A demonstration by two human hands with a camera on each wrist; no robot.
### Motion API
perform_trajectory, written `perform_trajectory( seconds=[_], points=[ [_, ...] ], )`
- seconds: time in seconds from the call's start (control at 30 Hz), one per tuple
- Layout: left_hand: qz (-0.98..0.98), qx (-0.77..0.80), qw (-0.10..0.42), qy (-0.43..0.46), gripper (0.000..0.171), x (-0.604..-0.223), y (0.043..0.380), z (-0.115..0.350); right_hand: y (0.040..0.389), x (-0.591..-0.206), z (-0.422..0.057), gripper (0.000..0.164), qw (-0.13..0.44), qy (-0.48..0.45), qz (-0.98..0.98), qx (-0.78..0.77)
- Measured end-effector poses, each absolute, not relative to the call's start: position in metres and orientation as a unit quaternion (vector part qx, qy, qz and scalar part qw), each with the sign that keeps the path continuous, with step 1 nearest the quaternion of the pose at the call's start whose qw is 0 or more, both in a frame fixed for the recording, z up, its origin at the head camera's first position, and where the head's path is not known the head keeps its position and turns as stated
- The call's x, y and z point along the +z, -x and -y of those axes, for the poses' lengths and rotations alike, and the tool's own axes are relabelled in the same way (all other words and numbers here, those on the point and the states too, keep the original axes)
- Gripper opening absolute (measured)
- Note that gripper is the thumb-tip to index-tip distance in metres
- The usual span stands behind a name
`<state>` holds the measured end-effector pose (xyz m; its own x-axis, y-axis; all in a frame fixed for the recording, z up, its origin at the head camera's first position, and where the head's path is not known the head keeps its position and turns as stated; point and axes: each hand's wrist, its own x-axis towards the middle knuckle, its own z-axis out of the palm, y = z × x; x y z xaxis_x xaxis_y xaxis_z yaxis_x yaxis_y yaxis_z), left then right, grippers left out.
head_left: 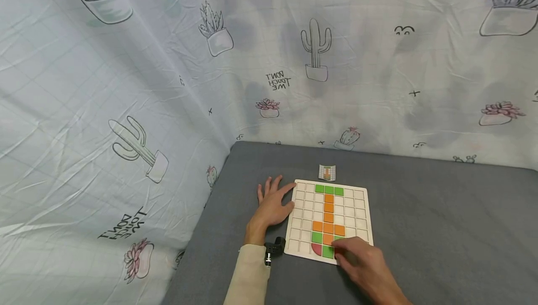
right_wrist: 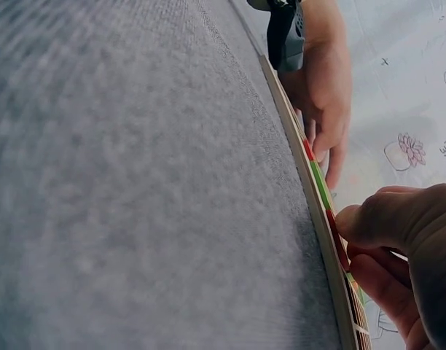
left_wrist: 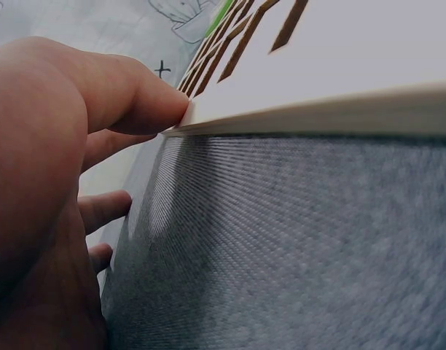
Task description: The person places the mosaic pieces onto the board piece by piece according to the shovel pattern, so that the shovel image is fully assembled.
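Note:
A pale wooden grid board (head_left: pixel 299 235) lies on the grey cloth, bearing orange tiles (head_left: pixel 329 207) in a column with a crossbar. Three green tiles (head_left: pixel 329 190) line its far edge; more green ones sit near the front. A rounded red tile (head_left: pixel 316 249) occupies a front-row cell, with a green tile (head_left: pixel 328 251) beside it. At the front row, my right hand (head_left: pixel 366 264) pinches another red tile (right_wrist: pixel 335 230) between thumb and finger; the hand partly covers the cells there. My left hand (head_left: pixel 271 206) has its fingers spread, thumb and index finger touching the board's left edge.
Behind the board lies a small pattern card (head_left: pixel 327 173) with a coloured grid print. Cactus-printed curtains (head_left: pixel 365 85) rise along the back and left of the grey table surface (head_left: pixel 441 230). A black strap device (head_left: pixel 275 246) is worn on the left wrist.

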<state>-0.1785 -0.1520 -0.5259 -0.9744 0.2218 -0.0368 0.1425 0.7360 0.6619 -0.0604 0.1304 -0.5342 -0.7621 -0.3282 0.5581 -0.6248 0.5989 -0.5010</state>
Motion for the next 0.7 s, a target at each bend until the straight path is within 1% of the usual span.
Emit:
perform_trajectory(
  seconds=[0.1,0.27,0.33,0.57,0.7],
  points=[
    [-0.928,0.353,0.058,-0.099,0.056,-0.5265,0.1785,0.1526,0.0612,-0.536,-0.1326,0.05,0.215,-0.283,0.865,0.354],
    [-0.926,0.36,0.047,-0.105,0.056,-0.529,0.1792,0.1528,0.062,-0.5368,-0.1361,0.052,0.219,-0.289,0.862,0.355],
    [-0.926,0.361,0.042,-0.106,0.055,-0.5296,0.1794,0.1528,0.0619,-0.5365,-0.1363,0.052,0.216,-0.286,0.863,0.356],
    [-0.93,0.351,0.05,-0.099,0.056,-0.528,0.1789,0.152,0.0605,-0.535,-0.1351,0.051,0.205,-0.273,0.874,0.346],
    [-0.931,0.347,0.051,-0.101,0.056,-0.5276,0.1793,0.1518,0.0606,-0.5355,-0.1368,0.048,0.198,-0.275,0.872,0.353]
  ],
)
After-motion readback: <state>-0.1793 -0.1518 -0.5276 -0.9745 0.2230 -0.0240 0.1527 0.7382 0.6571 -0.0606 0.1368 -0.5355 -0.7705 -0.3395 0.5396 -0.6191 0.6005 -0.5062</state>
